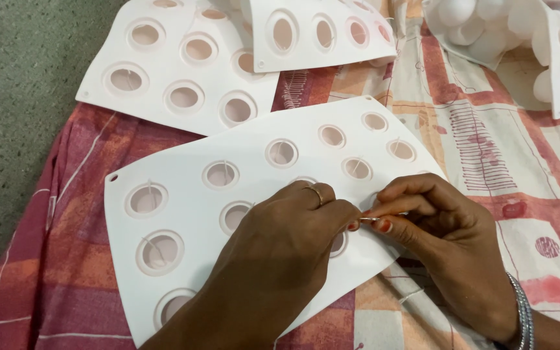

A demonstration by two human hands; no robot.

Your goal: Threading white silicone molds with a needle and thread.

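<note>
A white silicone mould sheet [183, 155] with several round holes lies on a patterned cloth in front of me. My left hand [286, 240], with a ring on one finger, rests on the sheet and presses near a hole at its lower right. My right hand [442, 233], with bangles at the wrist and red nails, pinches a thin needle or wire [369, 219] between thumb and fingertips. The tips of both hands meet at that spot. Thin threads or wicks show inside several holes.
Two more white mould sheets [176, 65] [319, 32] lie behind, overlapping. Another mould [526, 32], turned with its round bumps up, sits at the top right. The red, orange and cream cloth [520, 181] covers the surface; grey floor [14, 97] lies at the left.
</note>
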